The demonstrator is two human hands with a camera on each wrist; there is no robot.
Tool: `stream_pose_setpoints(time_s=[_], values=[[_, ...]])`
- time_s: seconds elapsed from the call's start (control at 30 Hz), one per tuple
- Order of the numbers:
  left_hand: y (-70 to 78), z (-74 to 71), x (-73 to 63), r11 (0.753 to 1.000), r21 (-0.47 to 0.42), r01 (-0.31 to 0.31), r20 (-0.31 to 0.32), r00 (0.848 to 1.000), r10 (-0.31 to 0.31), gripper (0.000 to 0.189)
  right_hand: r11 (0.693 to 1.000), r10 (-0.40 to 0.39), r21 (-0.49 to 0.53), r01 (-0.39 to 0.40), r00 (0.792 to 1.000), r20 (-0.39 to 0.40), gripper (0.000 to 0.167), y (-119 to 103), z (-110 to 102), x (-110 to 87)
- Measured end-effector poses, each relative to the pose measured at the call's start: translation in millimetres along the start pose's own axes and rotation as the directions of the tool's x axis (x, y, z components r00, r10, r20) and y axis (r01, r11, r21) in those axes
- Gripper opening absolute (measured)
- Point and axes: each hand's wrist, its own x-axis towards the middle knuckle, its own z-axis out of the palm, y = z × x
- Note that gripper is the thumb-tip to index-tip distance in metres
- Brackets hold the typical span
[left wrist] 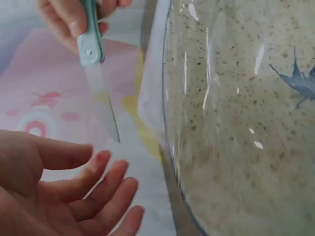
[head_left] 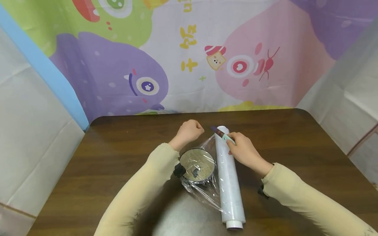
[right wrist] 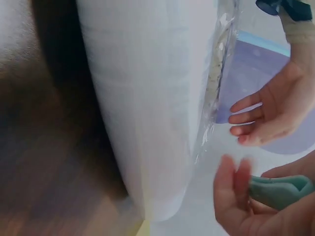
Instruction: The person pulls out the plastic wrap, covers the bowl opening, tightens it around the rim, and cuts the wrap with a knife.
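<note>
My right hand (head_left: 243, 149) holds a folding knife (head_left: 228, 139) by its mint-green handle, blade out, over the far part of a cling film roll (head_left: 228, 180). In the left wrist view the knife blade (left wrist: 102, 103) points toward my left hand (left wrist: 59, 191), whose fingers are loosely bent with nothing between them. From the head view, my left hand (head_left: 190, 130) hovers beyond a speckled beige bowl (head_left: 192, 159) with a blue motif inside. Clear film (head_left: 203, 193) stretches from the roll across the bowl's top. The right wrist view shows the green handle (right wrist: 280, 191) in my right hand.
Everything stands on a dark wooden table (head_left: 124, 137). A cartoon-printed cloth (head_left: 189, 88) hangs behind its far edge, with pale cloth sides (head_left: 32, 137) to left and right. The roll's near core end (head_left: 234, 225) points toward me.
</note>
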Motion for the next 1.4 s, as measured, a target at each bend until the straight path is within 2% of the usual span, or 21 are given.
stream_pose_setpoints(time_s=[0.1,0.2,0.33,0.37,0.43,0.53,0.67,0.77,0.97,1.17,1.4], values=[[2.2,7.7,9.2,0.997,0.057,0.050,0.056,0.997,-0.054,0.035,0.997,-0.024,-0.078,0.021,0.999,-0.036,0.032,-2,7,8.3],[0.5,15.9,18.0,0.990,0.053,0.130,0.089,0.987,-0.134,0.032,0.992,-0.022,-0.122,0.017,0.999,-0.042,0.034,-6,13,15.5],[-5.0,24.8,25.8,0.963,-0.075,0.258,0.164,0.956,-0.244,0.015,0.986,-0.024,-0.167,0.019,0.999,-0.030,0.033,-11,18,21.9],[-6.5,26.8,26.9,0.951,-0.120,0.286,0.185,0.947,-0.261,0.014,0.983,-0.033,-0.179,0.028,0.999,-0.026,0.031,-12,19,23.1],[-8.8,30.1,28.3,0.936,-0.167,0.309,0.202,0.940,-0.274,0.013,0.978,-0.055,-0.204,0.049,0.998,-0.024,0.028,-14,21,25.3],[-10.0,33.2,28.8,0.939,-0.182,0.292,0.188,0.948,-0.258,0.017,0.967,-0.086,-0.240,0.079,0.996,-0.019,0.027,-18,22,28.4],[-8.5,33.3,26.8,0.963,-0.147,0.224,0.132,0.970,-0.206,0.024,0.950,-0.098,-0.296,0.096,0.995,0.010,0.026,-21,23,33.0],[-6.7,32.5,25.0,0.972,-0.131,0.194,0.113,0.977,-0.180,0.026,0.941,-0.095,-0.323,0.104,0.995,0.041,0.026,-24,23,36.4],[-6.0,29.8,24.1,0.984,-0.063,0.164,0.112,0.981,-0.156,0.030,0.927,-0.108,-0.353,0.127,0.991,0.073,0.025,-28,23,41.3],[-5.4,23.6,26.5,0.992,-0.017,0.127,0.118,0.985,-0.125,0.020,0.920,-0.137,-0.360,0.158,0.987,0.083,0.024,-24,23,43.2],[-10.5,23.6,28.6,0.992,-0.051,0.114,0.154,0.983,-0.104,0.029,0.946,-0.100,-0.290,0.144,0.982,0.159,0.029,-21,19,45.7]])
